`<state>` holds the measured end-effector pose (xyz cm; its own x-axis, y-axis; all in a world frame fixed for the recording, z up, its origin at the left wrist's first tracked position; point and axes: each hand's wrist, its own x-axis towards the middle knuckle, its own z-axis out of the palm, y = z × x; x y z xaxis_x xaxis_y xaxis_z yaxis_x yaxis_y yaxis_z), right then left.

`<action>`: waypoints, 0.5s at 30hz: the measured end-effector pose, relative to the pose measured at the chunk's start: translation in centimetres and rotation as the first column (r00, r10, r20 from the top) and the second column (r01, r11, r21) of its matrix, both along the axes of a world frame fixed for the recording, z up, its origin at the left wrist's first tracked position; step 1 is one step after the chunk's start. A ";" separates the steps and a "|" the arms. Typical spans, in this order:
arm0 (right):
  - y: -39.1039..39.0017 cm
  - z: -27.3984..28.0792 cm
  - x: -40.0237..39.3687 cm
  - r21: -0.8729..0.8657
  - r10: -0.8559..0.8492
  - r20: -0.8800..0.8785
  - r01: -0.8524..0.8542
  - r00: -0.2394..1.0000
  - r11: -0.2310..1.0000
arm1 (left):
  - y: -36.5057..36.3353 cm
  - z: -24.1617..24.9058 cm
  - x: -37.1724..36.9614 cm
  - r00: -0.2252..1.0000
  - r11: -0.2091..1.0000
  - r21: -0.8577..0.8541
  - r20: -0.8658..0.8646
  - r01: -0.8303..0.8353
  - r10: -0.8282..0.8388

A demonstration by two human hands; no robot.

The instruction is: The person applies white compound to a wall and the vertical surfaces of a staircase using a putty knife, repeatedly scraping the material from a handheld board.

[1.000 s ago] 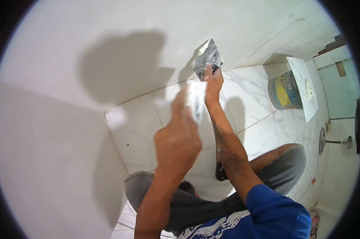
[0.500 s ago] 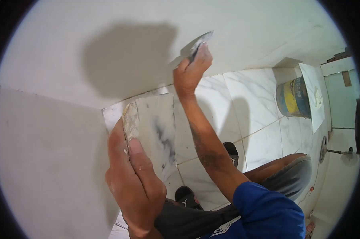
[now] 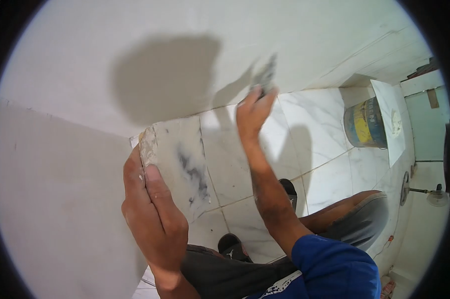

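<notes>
My left hand [image 3: 152, 214] grips a marble-patterned tile piece [image 3: 180, 162] by its left edge, where pale filler is smeared; it is held up in front of me near the corner of the wall. My right hand [image 3: 253, 110] is stretched out and holds a metal scraper [image 3: 266, 75] whose blade is pressed against the white wall [image 3: 135, 45], just above the joint with the tiled floor. The blade is blurred.
A blue and yellow bucket [image 3: 365, 123] stands on the marble floor tiles [image 3: 319, 119] at the right, with a loose white tile [image 3: 390, 117] leaning on it. My knees and black sandals [image 3: 232, 245] are below. A floor drain fitting [image 3: 437, 195] lies far right.
The left hand swung from the middle to the left and turned the tile piece face-on. The right hand with the scraper rose along the wall, then came down again and moved slightly right.
</notes>
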<state>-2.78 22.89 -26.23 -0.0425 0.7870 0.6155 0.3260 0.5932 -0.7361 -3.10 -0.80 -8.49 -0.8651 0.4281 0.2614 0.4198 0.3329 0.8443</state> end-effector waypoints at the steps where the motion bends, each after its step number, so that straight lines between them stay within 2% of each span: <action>1: 1.6 1.9 0.5 -0.089 0.019 -0.073 -0.025 0.997 0.996 | 0.0 0.1 0.0 1.000 1.000 0.013 0.004 0.005 -0.005; 2: 2.9 3.3 0.5 -0.174 0.032 -0.148 -0.058 0.988 0.983 | -0.1 0.4 0.1 1.000 1.000 -0.015 0.022 0.005 -0.005; 4: 4.2 3.9 -1.3 -0.075 0.060 -0.139 -0.071 0.989 0.995 | -0.3 1.0 0.3 0.998 0.997 -0.071 0.055 0.003 0.001; 5: 4.4 4.0 -1.8 -0.028 0.071 -0.132 -0.076 0.989 0.997 | -0.4 0.8 0.2 1.000 0.999 -0.043 0.028 0.007 -0.006; 8: 2.8 2.3 -4.7 0.257 0.013 -0.034 -0.004 0.999 0.967 | -0.4 0.4 0.0 1.000 1.000 0.004 -0.020 0.011 -0.011; 11: -0.8 -0.3 -6.8 0.427 0.157 0.042 -0.160 0.987 0.890 | -0.3 0.4 -0.1 1.000 1.000 -0.005 -0.016 0.012 -0.012; 13: -3.0 -1.9 -6.3 0.374 0.316 0.117 -0.336 0.942 0.864 | -0.1 -0.2 -0.3 0.998 0.999 0.032 -0.058 0.028 -0.026; 15: -3.8 -2.5 -4.9 0.354 0.433 0.222 -0.486 0.874 0.799 | -0.2 0.2 -0.2 1.000 1.000 0.017 -0.011 0.012 -0.012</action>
<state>-7.63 19.10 -28.74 -0.4347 0.3533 0.8284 0.0141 0.9224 -0.3860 -3.28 -1.00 -8.25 -0.8571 0.4334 0.2785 0.4331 0.3133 0.8451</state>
